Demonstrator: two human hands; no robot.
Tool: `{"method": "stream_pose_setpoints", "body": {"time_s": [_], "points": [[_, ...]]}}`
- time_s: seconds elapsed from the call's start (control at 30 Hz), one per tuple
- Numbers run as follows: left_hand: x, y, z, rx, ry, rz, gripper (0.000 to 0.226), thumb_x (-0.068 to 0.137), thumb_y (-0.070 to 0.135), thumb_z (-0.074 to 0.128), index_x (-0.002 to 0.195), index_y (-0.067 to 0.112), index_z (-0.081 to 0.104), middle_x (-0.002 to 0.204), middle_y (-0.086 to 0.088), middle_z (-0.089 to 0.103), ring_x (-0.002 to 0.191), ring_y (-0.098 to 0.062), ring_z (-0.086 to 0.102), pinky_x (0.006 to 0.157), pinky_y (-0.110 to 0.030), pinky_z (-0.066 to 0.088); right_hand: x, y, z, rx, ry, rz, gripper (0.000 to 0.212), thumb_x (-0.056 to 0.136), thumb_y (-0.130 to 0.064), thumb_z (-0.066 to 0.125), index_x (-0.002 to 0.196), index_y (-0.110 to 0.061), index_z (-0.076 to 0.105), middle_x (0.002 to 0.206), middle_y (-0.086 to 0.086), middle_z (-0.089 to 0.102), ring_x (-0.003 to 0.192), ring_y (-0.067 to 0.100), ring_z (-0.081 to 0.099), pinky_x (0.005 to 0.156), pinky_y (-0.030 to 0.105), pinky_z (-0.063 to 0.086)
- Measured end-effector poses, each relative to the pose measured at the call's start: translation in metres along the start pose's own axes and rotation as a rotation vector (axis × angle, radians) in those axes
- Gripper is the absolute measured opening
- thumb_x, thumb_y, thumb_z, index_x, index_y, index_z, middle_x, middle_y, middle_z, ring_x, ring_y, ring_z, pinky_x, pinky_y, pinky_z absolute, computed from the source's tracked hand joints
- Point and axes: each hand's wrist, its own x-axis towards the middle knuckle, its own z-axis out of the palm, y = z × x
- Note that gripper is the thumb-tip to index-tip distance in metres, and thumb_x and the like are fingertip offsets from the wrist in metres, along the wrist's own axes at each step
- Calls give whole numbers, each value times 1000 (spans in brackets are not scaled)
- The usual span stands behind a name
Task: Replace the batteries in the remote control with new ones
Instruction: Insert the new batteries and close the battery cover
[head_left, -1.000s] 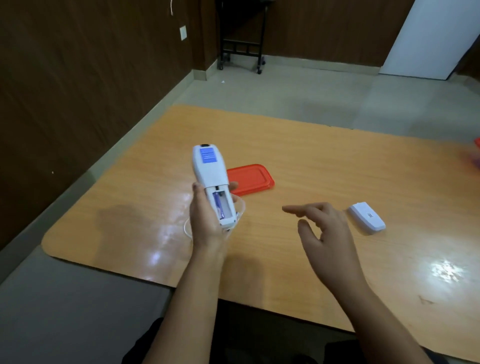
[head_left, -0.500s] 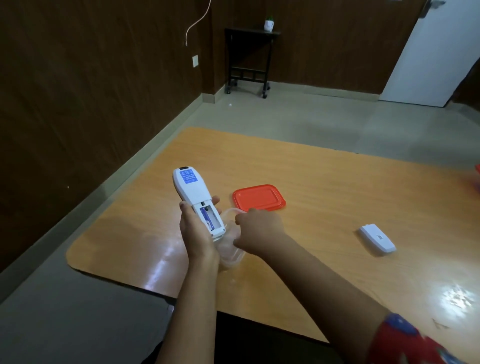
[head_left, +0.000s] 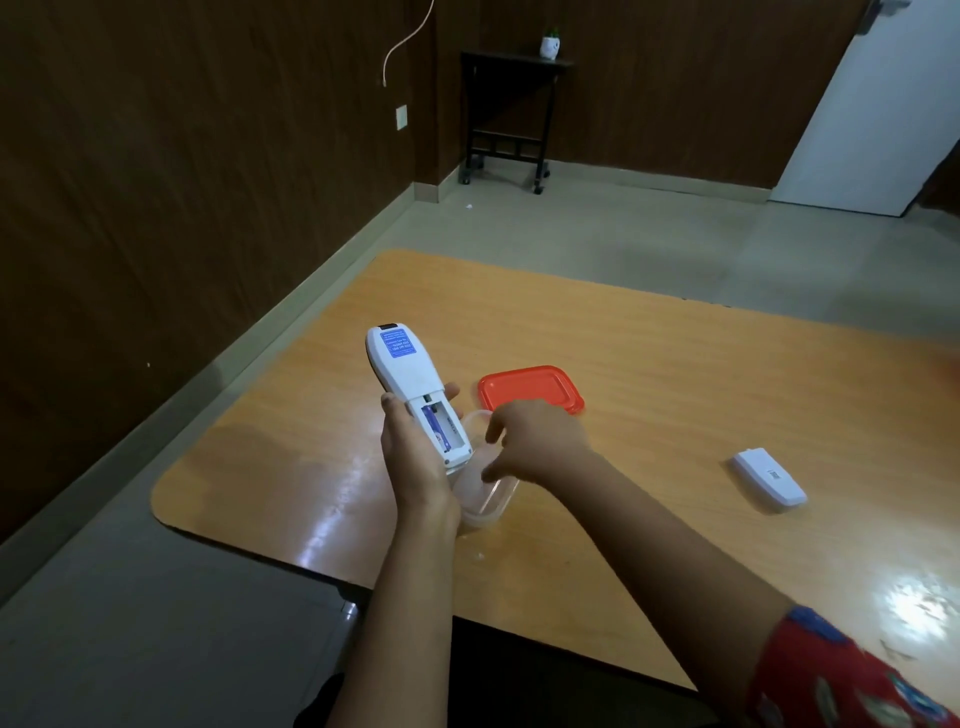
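Head view: my left hand (head_left: 415, 457) grips the remote (head_left: 410, 387) above the bench (head_left: 675, 364), back side up, battery bay open.
One battery (head_left: 435, 428) sits in the left side of the bay. My right hand (head_left: 535, 441) reaches fingers-down into the clear tub (head_left: 483, 493) just beside the remote; can't tell if it's pinching anything. Red lid (head_left: 530, 388) lies flat just behind the tub. White cover (head_left: 769, 477) lies on the bench, well off to the right.
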Motion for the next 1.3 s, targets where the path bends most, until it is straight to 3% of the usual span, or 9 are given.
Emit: {"method": "stream_pose_setpoints", "body": {"time_s": [0.07, 0.2, 0.3, 0.43, 0.63, 0.77, 0.93, 1.03, 1.3], "points": [[0, 0, 1, -10, -10, -1, 39, 102, 40, 19, 106, 32, 56, 90, 4, 72, 82, -9, 63, 69, -24, 47, -14, 14, -11, 342, 69, 32, 43, 68, -31, 82, 107, -17, 69, 101, 2, 71, 91, 16, 66, 73, 31, 54], [-6, -6, 10, -42, -43, -18, 43, 102, 38, 20, 92, 30, 61, 90, 1, 71, 78, -9, 63, 69, -25, 47, -60, 45, -26, 1554, 72, 157, 30, 82, -2, 66, 112, 2, 64, 99, 18, 71, 89, 20, 70, 76, 21, 58], [-16, -19, 23, -67, -101, -76, 45, 102, 39, 23, 100, 21, 64, 87, -2, 72, 71, -9, 64, 65, -24, 51, -86, 63, -20, 1906, 70, 228, 29, 85, 10, 48, 109, 2, 63, 97, 16, 70, 83, 19, 72, 72, 20, 59], [-31, -36, 36, 21, -168, -47, 46, 101, 41, 23, 91, 26, 66, 84, -2, 72, 70, -12, 63, 73, -31, 50, -104, 73, -6, 1993, 105, 260, 36, 84, 15, 47, 116, 1, 58, 107, 18, 67, 84, 21, 73, 69, 23, 60], [-42, -44, 47, 126, -211, 6, 43, 102, 39, 22, 97, 30, 64, 83, 4, 73, 65, -1, 64, 56, -16, 50, -108, 80, 1, 2008, 115, 245, 31, 83, 16, 50, 112, 11, 59, 98, 21, 69, 85, 18, 72, 75, 24, 59], [-43, -47, 48, 152, -200, 48, 44, 102, 40, 21, 100, 30, 64, 84, 6, 74, 68, -3, 64, 59, -20, 49, -112, 78, 1, 1754, 292, 106, 25, 81, 14, 58, 96, -4, 66, 89, 7, 72, 93, 20, 69, 88, 29, 56], [-47, -46, 53, 149, -183, 28, 50, 101, 42, 22, 83, 35, 67, 73, 8, 74, 63, -3, 64, 62, -27, 46, -114, 75, 2, 1434, 480, 43, 17, 82, 8, 64, 83, -9, 67, 90, 3, 75, 90, 10, 71, 75, 18, 53], [-50, -46, 54, 154, -206, 59, 56, 101, 42, 21, 75, 44, 70, 78, 7, 74, 67, -2, 64, 63, -26, 47, -115, 74, 2, 1413, 492, 23, 18, 82, 9, 64, 81, -9, 66, 91, 3, 74, 90, 9, 71, 75, 18, 54], [-54, -47, 55, 175, -262, 58, 56, 101, 44, 19, 78, 45, 71, 89, 7, 74, 77, -5, 65, 69, -29, 47, -115, 77, 0, 1432, 415, 65, 20, 80, 4, 67, 92, -12, 68, 91, 3, 74, 87, 13, 72, 72, 17, 54]]}}
